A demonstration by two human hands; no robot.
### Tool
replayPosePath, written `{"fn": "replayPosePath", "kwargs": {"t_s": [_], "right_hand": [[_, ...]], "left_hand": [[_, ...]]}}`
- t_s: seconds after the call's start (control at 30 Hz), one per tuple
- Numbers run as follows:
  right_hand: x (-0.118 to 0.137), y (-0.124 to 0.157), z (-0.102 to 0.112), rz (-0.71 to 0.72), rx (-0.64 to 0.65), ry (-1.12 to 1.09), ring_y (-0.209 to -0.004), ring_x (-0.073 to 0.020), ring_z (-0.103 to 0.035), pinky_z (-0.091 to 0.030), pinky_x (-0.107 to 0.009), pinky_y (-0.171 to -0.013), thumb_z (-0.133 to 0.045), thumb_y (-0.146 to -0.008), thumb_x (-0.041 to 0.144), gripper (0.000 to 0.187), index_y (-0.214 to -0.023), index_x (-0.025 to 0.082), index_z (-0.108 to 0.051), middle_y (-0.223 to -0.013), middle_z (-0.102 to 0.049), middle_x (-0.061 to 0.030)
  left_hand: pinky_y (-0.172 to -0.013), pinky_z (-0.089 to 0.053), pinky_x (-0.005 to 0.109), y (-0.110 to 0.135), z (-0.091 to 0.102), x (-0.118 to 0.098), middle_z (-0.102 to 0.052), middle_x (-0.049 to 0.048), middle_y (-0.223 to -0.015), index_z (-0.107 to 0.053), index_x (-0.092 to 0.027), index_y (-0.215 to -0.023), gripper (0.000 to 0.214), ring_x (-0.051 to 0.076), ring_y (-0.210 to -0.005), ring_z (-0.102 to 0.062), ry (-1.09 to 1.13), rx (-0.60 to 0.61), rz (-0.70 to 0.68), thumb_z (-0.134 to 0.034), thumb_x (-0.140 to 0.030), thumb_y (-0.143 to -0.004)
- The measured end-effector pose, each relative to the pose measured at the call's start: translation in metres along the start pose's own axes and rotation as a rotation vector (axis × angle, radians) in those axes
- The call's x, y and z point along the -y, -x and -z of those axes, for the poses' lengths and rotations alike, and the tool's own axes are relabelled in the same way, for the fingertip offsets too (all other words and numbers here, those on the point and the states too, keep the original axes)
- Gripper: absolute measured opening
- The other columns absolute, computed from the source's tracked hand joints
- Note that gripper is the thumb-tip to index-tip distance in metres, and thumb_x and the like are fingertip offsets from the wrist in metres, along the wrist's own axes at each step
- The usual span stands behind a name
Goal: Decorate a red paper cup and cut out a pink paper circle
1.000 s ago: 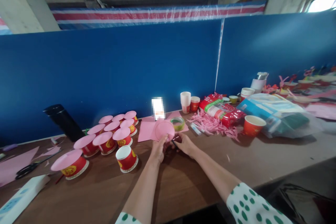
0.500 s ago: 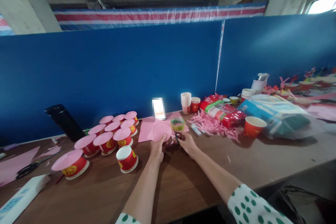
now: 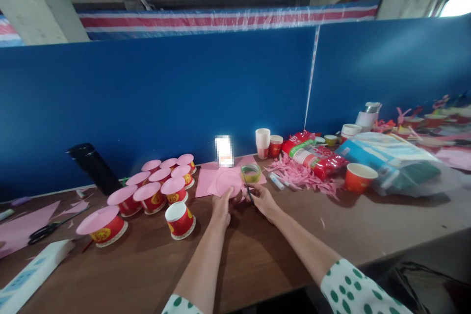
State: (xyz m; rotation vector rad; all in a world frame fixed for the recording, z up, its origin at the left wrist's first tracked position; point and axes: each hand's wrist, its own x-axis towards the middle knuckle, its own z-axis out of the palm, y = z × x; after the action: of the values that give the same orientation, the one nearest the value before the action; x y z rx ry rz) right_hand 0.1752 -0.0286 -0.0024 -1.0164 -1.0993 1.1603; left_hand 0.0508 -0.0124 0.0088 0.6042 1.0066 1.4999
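Observation:
My left hand [image 3: 222, 205] pinches a piece of pink paper [image 3: 228, 182] with a round outline on it, thumb on top. In my right hand [image 3: 263, 201] is a pair of dark scissors [image 3: 248, 193], held upright beside the paper's right edge; the fingers hide the handles. Behind the hands a roll of tape [image 3: 250, 172] lies on larger pink sheets [image 3: 206, 184]. Left of my left hand stands a red paper cup [image 3: 180, 221], upside-up with a white inside. Beyond it are several red cups [image 3: 152, 201] topped with pink paper discs [image 3: 147, 191].
A black flask [image 3: 93, 169] leans at the back left, near other scissors [image 3: 47, 230] and a white box [image 3: 33, 274]. To the right lie pink shreds [image 3: 301, 174], a red packet [image 3: 318, 157], an orange cup [image 3: 360, 177] and a plastic bag [image 3: 397, 162]. A blue partition [image 3: 184, 88] stands behind.
The view has shifted slightly, so everything appears a little further right. Both hands keep nearly the same place and hold on the paper and scissors.

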Motion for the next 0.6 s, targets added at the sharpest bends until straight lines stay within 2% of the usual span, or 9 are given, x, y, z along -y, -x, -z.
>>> {"fn": "replayPosePath", "kwargs": {"t_s": [0.27,0.6], "right_hand": [[0.0055,0.0059,-0.0007,-0.039,0.009,0.039,-0.05,-0.0092,-0.05,-0.034,-0.017,-0.039,-0.068,-0.061,0.039,0.047,-0.1,0.016,-0.058,-0.058,-0.055,0.0041],[-0.0012,0.0065,-0.0004,-0.016,0.093,0.086,-0.051,-0.0091,-0.052,-0.034,-0.015,-0.036,-0.065,-0.066,0.041,0.044,-0.102,0.017,-0.058,-0.064,-0.056,0.0029]], "left_hand": [[-0.041,-0.047,0.017,-0.0017,-0.0003,0.0009,-0.061,-0.0008,-0.058,-0.061,-0.011,-0.071,0.024,0.008,-0.044,-0.055,0.006,-0.026,-0.007,-0.075,-0.017,-0.052],[-0.043,-0.047,0.019,-0.0007,0.0003,0.0015,-0.059,-0.0012,-0.053,-0.06,-0.01,-0.065,0.024,0.009,-0.043,-0.055,-0.007,-0.02,-0.015,-0.076,-0.021,-0.051]]}}
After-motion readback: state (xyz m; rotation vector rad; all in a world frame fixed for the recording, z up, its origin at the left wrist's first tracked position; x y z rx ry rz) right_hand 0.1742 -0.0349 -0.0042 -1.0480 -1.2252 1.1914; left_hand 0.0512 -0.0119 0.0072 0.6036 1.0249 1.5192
